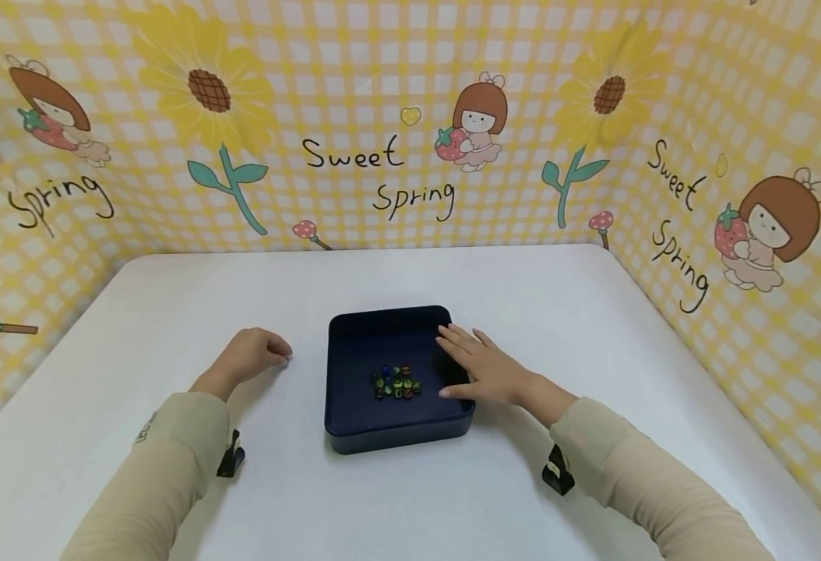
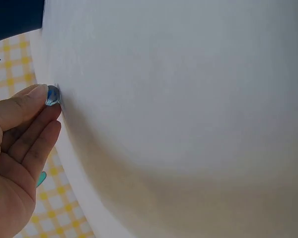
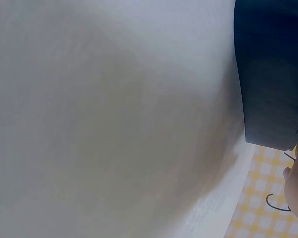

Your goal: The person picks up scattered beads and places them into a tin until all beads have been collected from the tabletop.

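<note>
Left of the tray, my left hand (image 1: 251,358) pinches a clear glass marble with blue inside (image 2: 52,95) between thumb and fingers, close above the white tabletop. My right hand (image 1: 488,366) lies over the right rim of the dark blue square tray (image 1: 398,445), its fingers stretched out and spread. Several glass marbles (image 1: 398,384), mostly green and yellow with some blue and red, sit clustered on the tray's floor. The right wrist view shows mainly the tray's outer wall (image 3: 273,94) and only a sliver of my right hand (image 3: 297,191).
The tray stands on a white table (image 1: 277,483) with rounded far corners. A yellow checked cloth (image 1: 382,93) printed with flowers and cartoon figures walls off the back and both sides. Dark wrist cameras hang beneath both sleeves.
</note>
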The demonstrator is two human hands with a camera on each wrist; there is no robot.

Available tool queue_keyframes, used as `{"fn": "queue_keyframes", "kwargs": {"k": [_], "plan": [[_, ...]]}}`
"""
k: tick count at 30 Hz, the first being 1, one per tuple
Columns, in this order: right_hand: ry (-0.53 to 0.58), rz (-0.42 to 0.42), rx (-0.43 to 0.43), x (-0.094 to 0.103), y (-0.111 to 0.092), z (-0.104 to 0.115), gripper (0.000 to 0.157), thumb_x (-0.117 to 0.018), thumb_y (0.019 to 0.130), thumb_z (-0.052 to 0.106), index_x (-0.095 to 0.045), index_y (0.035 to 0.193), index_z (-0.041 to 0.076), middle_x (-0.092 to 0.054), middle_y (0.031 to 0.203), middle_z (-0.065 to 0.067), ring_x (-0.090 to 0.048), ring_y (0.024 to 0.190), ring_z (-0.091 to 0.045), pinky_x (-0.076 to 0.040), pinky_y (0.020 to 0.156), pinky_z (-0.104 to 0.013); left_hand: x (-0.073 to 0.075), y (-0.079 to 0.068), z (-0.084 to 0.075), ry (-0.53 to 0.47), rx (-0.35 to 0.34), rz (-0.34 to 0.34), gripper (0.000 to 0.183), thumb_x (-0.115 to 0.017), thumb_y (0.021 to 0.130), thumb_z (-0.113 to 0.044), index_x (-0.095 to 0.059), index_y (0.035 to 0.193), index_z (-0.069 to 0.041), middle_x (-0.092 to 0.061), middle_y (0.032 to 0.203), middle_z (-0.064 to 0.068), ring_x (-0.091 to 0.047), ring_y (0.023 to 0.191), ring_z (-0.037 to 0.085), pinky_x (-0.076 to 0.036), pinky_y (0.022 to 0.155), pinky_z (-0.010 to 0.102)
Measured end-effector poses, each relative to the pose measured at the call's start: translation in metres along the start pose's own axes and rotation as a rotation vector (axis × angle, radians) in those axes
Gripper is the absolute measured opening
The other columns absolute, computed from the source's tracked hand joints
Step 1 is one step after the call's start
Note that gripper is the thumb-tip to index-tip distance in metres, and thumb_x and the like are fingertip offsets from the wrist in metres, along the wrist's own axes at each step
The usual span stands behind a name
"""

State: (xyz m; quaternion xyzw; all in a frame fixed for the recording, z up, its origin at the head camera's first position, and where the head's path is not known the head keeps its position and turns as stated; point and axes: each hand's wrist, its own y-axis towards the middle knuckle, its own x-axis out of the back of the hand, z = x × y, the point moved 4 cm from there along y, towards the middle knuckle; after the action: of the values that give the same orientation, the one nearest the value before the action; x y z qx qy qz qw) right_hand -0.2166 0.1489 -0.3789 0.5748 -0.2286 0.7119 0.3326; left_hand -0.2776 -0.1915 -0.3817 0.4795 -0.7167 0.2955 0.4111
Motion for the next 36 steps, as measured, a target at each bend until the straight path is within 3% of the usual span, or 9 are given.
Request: {"fn": "queue_keyframes", "kwargs": {"k": [8, 16, 28, 36], "plan": [[-0.002, -0.013, 0.007, -0.002, 0.0, 0.0, 0.088, -0.035, 0.078, 0.066, -0.016, 0.138, 0.006, -0.009, 0.143, -0.01, -0.001, 0.13, -0.017, 0.001, 0.102, -0.043, 0.0, -0.002, -0.005, 0.015, -0.036, -0.042, 0.01, -0.06, 0.077, 0.003, -0.066, 0.084, 0.001, -0.063, 0.082, 0.012, -0.056, 0.079, 0.027, -0.045, 0.069, 0.038], [-0.001, -0.007, 0.004, -0.002, 0.0, 0.0, 0.087, -0.036, 0.078, 0.065, -0.015, 0.138, 0.006, -0.008, 0.143, -0.01, 0.0, 0.13, -0.018, 0.002, 0.102, -0.042, 0.008, -0.006, -0.016, -0.061, -0.051, -0.124, 0.014, -0.06, 0.079, -0.005, -0.066, 0.091, 0.001, -0.063, 0.088, 0.013, -0.057, 0.084, 0.029, -0.046, 0.07, 0.038], [0.005, 0.002, 0.001, 0.002, 0.0, 0.001, 0.087, -0.038, 0.078, 0.064, -0.016, 0.138, 0.005, -0.008, 0.143, -0.01, -0.001, 0.13, -0.018, 0.0, 0.101, -0.043, 0.017, -0.004, -0.038, -0.118, -0.079, -0.179, 0.015, -0.06, 0.08, -0.01, -0.066, 0.092, -0.001, -0.064, 0.087, 0.01, -0.059, 0.083, 0.025, -0.047, 0.07, 0.036], [0.002, -0.003, -0.001, 0.001, 0.0, 0.0, 0.087, -0.036, 0.078, 0.065, -0.017, 0.138, 0.005, -0.009, 0.143, -0.01, -0.001, 0.13, -0.018, 0.0, 0.102, -0.043, 0.027, -0.003, -0.054, -0.21, -0.062, -0.221, 0.02, -0.061, 0.081, -0.02, -0.066, 0.095, -0.006, -0.064, 0.091, 0.009, -0.059, 0.085, 0.022, -0.046, 0.071, 0.037]]}}
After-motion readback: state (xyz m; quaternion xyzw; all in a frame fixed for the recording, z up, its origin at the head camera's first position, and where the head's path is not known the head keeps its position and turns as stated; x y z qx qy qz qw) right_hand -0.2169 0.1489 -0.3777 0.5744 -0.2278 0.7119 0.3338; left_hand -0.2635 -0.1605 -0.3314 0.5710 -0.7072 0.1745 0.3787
